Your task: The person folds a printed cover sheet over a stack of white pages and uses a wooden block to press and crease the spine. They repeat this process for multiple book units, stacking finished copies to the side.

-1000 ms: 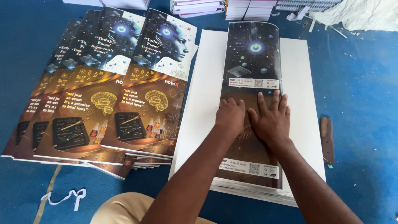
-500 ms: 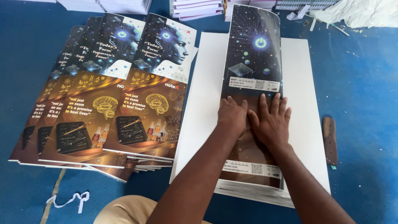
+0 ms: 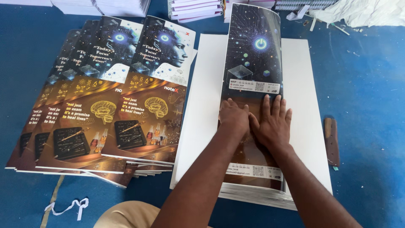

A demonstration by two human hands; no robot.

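A long dark printed cover sheet (image 3: pixel 253 55) lies lengthwise on a stack of white pages (image 3: pixel 303 101) on the blue floor. Both my hands press on its middle. My left hand (image 3: pixel 233 118) has its fingers curled under, knuckles down on the sheet. My right hand (image 3: pixel 273 122) lies flat beside it, fingers spread, touching the left hand. The far end of the cover curls up a little.
To the left, several printed notebooks (image 3: pixel 147 97) lie fanned in an overlapping row. More stacked books (image 3: pixel 194 9) stand at the far edge. A brown wooden tool (image 3: pixel 331 139) lies right of the white stack. A white strap (image 3: pixel 67 207) and my knee (image 3: pixel 126 215) are near me.
My hands have slid slightly toward me along the cover while still pressing it. The view has shifted a little; the notebooks have not moved.
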